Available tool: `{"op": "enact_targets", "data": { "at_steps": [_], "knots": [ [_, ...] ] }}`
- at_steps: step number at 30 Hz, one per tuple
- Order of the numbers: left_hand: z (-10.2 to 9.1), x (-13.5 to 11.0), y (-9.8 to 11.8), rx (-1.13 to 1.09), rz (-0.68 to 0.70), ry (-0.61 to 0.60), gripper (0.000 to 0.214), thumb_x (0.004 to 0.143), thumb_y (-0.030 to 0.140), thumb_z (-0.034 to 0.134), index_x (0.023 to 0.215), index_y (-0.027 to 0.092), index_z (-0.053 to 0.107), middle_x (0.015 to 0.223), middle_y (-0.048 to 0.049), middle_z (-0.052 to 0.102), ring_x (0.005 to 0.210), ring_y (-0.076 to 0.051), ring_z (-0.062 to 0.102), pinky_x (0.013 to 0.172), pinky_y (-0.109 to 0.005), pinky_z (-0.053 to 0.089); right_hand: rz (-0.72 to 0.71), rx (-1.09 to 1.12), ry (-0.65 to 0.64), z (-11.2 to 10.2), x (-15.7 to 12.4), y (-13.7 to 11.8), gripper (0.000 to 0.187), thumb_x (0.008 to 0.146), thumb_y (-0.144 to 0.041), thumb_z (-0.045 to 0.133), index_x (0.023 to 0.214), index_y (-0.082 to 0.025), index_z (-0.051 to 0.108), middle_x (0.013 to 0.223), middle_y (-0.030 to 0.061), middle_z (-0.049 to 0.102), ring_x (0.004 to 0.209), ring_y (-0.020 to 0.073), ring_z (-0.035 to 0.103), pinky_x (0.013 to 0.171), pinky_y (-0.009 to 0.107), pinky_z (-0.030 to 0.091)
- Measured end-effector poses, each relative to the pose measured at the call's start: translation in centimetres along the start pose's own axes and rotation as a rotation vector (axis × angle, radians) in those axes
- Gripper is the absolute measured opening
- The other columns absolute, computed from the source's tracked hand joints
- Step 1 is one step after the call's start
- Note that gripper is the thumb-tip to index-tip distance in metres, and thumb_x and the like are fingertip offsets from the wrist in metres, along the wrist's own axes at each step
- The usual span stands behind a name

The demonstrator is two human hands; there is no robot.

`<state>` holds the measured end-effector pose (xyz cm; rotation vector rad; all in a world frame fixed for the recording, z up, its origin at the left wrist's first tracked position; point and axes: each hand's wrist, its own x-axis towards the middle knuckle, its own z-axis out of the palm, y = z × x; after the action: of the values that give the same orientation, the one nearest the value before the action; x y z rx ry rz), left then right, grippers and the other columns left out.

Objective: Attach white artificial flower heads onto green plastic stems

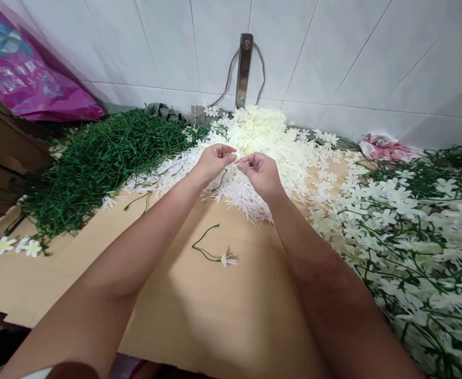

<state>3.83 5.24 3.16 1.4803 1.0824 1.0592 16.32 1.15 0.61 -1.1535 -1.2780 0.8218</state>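
Left hand (215,161), right hand (264,173) pinch white flower piece (237,156) between closed fingertips; presumably light, soft, easily creased; base offers safest hold.

Light: bright overall, whitish, seemingly from above; source out of view. Glare: pale petals (262,129) at centre, nearly washed out, edges merging. Wall (333,52): pale, fairly even, with grey shading toward the right edge. Cardboard (199,310): warm bright patch, soft-edged shadows beside the forearms (317,268). Lower left corner: near black. Distortion: wide-angle; wall lines fan outward, forearms stretch toward the bottom edge. Focus: flowers (424,263) at right slightly soft, fine detail smeared.
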Motion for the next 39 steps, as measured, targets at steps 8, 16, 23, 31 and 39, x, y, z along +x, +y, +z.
{"op": "enact_targets", "data": {
  "at_steps": [8, 16, 23, 31, 39],
  "knots": [
    [-0.1, -0.4, -0.7, 0.047, -0.041, 0.005, 0.021, 0.082, 0.014, 0.054, 0.062, 0.016, 0.048, 0.055, 0.0046, 0.046, 0.049, -0.006, 0.035, 0.051, -0.023, 0.029, 0.008, 0.048, 0.029, -0.3, 0.5, 0.8, 0.012, 0.069, -0.024, 0.067, 0.073, -0.018, 0.057, 0.073, -0.0004, 0.059, 0.072, 0.0112, 0.057, 0.076, 0.032, 0.05],
    [0.1, -1.3, -1.1, 0.125, -0.037, -0.046, 0.036, 0.091, 0.023, 0.047, 0.056, 0.017, 0.04, 0.047, 0.0052, 0.04, 0.044, -0.006, 0.035, 0.049, -0.022, 0.027, 0.094, 0.076, -0.028, 0.5, 0.1, 0.1, 0.01, 0.07, -0.017, 0.061, 0.069, -0.019, 0.052, 0.061, -0.0029, 0.055, 0.061, 0.009, 0.053, 0.068, 0.029, 0.05],
    [-1.5, -2.2, -1.1, -0.161, -0.205, -0.048, 0.026, 0.086, 0.016, 0.055, 0.061, 0.015, 0.048, 0.051, 0.0043, 0.049, 0.042, -0.003, 0.041, 0.045, -0.018, 0.028, 0.04, -0.178, 0.29, -1.3, 0.7, 0.7, 0.004, 0.069, -0.016, 0.061, 0.068, -0.017, 0.057, 0.075, 0.0015, 0.059, 0.07, 0.0118, 0.054, 0.076, 0.033, 0.047],
    [-3.4, -4.6, -0.4, -0.57, -0.404, -0.087, 0.012, 0.082, 0.011, 0.055, 0.071, 0.014, 0.053, 0.063, 0.0002, 0.063, 0.053, -0.007, 0.06, 0.049, -0.016, 0.042, 0.162, 0.295, 0.088, 1.4, -0.6, 0.0, 0.01, 0.063, -0.02, 0.07, 0.065, -0.017, 0.061, 0.064, -0.0027, 0.058, 0.063, 0.0086, 0.051, 0.075, 0.03, 0.045],
    [-3.7, -5.4, -0.7, -0.724, -0.406, -0.118, 0.013, 0.079, 0.014, 0.059, 0.069, 0.015, 0.052, 0.057, 0.0016, 0.058, 0.054, -0.009, 0.06, 0.05, -0.018, 0.045, 0.312, 0.656, -0.082, 3.4, -2.0, -0.8, 0.027, 0.045, -0.026, 0.085, 0.061, -0.017, 0.065, 0.062, -0.0029, 0.061, 0.064, 0.008, 0.056, 0.071, 0.026, 0.047]
  ]
}}
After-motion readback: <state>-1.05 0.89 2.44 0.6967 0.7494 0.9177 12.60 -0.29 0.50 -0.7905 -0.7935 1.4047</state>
